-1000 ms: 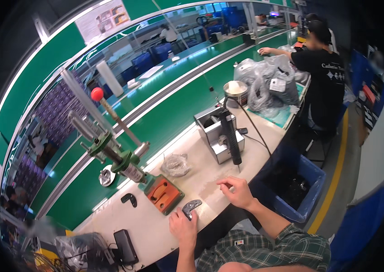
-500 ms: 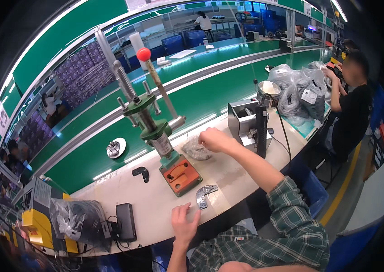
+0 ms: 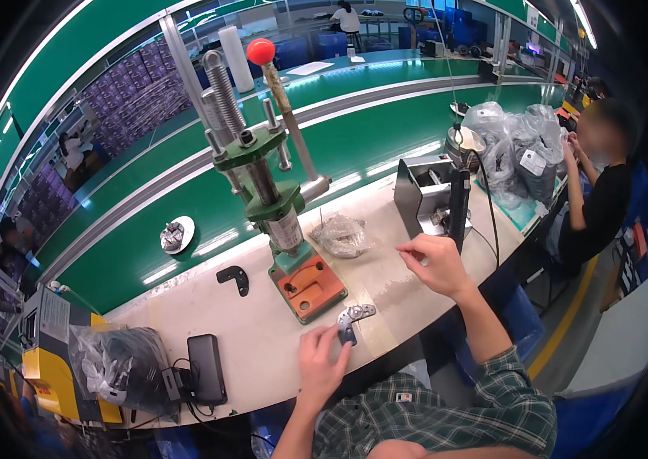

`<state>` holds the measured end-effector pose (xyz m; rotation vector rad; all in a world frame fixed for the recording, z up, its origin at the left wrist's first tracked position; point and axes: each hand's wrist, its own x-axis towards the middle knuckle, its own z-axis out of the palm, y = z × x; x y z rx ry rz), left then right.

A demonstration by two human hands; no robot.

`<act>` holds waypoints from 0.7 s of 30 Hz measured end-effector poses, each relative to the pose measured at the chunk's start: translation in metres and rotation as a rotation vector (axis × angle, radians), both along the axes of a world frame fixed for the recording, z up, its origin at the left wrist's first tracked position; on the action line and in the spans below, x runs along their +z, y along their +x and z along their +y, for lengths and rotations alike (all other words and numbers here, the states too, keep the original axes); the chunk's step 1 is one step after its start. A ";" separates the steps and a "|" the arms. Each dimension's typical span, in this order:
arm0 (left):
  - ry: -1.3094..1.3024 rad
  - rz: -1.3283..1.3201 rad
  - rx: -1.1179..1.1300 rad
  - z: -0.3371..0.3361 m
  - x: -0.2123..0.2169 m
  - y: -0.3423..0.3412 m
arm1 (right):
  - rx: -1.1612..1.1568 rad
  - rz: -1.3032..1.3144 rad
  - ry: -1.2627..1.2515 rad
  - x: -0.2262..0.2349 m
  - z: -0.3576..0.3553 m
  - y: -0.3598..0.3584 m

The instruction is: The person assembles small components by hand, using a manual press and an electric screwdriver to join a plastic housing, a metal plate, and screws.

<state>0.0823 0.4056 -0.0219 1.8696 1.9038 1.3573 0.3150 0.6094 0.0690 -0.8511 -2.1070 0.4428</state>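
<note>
A curved, silvery metal plate [image 3: 359, 312] lies on the worktable near its front edge. My left hand [image 3: 322, 366] is at its lower end, fingers apart, thumb close to the plate; whether it touches is unclear. My right hand [image 3: 437, 264] hovers over the table to the right, thumb and fingertips pinched together. Whatever they hold, if anything, is too small to make out. Left of it sits a clear plastic bag [image 3: 341, 235] with small contents. Between bag and plate stands a green hand press [image 3: 264, 183] with a red-topped lever and an orange-red fixture block [image 3: 319, 289].
A black curved part [image 3: 233, 280] lies left of the press. At the left are a bagged dark bundle [image 3: 121, 367], a black power adapter [image 3: 207, 369] and a yellow machine [image 3: 48, 375]. An open-fronted dark box [image 3: 425, 195] stands right; beyond it, filled bags [image 3: 519, 153] and a co-worker [image 3: 603, 183].
My right hand has drawn back from the plastic bag, toward me and to the right, now pinched. My left hand has come up to the metal plate. The view has shifted a little.
</note>
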 end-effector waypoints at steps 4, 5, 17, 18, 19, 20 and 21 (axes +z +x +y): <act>-0.031 0.353 -0.084 0.008 -0.006 0.001 | -0.020 -0.016 0.022 0.013 0.011 -0.023; -0.024 0.356 -0.076 0.009 -0.011 0.002 | 0.052 -0.050 0.045 0.007 0.024 -0.033; 0.027 0.104 0.187 0.000 -0.008 -0.021 | 0.162 -0.580 -0.012 -0.055 0.122 -0.137; 0.015 0.147 0.252 0.005 -0.001 -0.025 | 0.171 -0.573 -0.040 -0.050 0.120 -0.130; 0.004 0.190 0.313 0.010 0.006 -0.029 | 0.176 -0.564 -0.067 -0.046 0.118 -0.124; 0.009 0.194 0.291 0.015 0.012 -0.033 | 0.153 -0.559 -0.072 -0.046 0.118 -0.120; -0.027 0.217 0.302 0.023 0.018 -0.035 | 0.133 -0.438 0.023 -0.052 0.116 -0.113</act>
